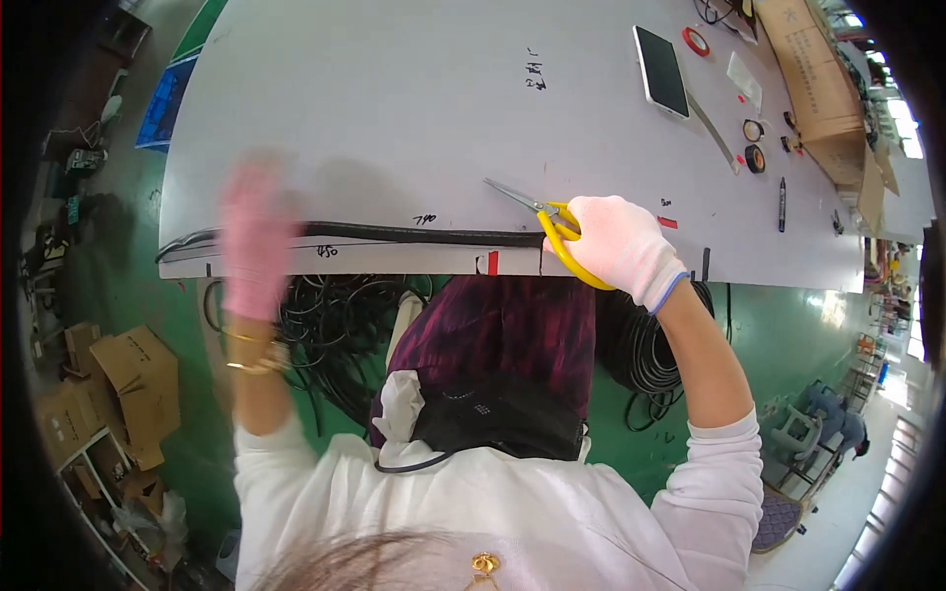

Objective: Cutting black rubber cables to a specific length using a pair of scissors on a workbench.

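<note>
Two gloved hands at work. Right hand fingers closed through yellow-handled scissors, blades open just beyond fingertips at the end of the black hose along the bench edge. Left hand blurred over hose; grip unclear. Cutting step; next needs hose steadied.

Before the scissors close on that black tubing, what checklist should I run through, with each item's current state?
1. Right hand grips the yellow-handled scissors: ok.
2. Blades open: ok, they look slightly parted, tips pointing away over the table.
3. Black corrugated tubing lies straight along the white table near its front edge: ok.
4. Tubing end sits between the blades: not ok, the blades lie beyond it.
5. Left hand steadies the tubing: cannot tell, it is motion-blurred.
6. Tubing end lines up with the red mark: cannot tell.
</note>
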The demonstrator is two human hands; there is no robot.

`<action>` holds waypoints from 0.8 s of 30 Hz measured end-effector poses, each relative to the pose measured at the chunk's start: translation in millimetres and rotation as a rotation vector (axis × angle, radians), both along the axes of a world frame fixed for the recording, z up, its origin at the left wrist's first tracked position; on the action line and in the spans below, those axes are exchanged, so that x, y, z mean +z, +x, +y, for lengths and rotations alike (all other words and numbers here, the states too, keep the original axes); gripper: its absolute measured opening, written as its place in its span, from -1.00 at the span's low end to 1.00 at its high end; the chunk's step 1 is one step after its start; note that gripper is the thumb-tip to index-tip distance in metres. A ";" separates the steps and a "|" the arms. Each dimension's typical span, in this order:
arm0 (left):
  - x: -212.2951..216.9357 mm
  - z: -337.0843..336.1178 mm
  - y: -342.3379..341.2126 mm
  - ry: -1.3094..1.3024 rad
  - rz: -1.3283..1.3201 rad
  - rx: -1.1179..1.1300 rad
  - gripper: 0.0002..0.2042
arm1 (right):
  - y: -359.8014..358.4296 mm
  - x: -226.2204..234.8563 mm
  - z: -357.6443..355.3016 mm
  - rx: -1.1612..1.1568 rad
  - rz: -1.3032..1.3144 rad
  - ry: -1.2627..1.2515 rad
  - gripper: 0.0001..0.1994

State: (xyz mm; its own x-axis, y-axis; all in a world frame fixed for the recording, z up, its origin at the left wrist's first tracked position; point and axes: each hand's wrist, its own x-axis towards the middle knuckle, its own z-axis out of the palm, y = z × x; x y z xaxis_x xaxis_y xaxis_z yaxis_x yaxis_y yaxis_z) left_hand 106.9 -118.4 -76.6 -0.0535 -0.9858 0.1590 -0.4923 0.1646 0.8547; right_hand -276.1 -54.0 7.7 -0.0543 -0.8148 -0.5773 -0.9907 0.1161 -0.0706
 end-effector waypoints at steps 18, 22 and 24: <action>20.8 65.8 -212.7 -0.222 -0.546 -0.432 -0.72 | -2.7 3.4 1.8 0.008 -0.094 0.021 -0.59; 24.3 65.9 -214.4 -0.220 -0.545 -0.412 -0.73 | -6.5 -0.2 8.1 0.004 -0.134 -0.056 -0.63; 27.0 65.2 -219.3 -0.215 -0.526 -0.412 -0.74 | -14.8 -8.5 18.6 -0.004 -0.177 -0.138 -0.65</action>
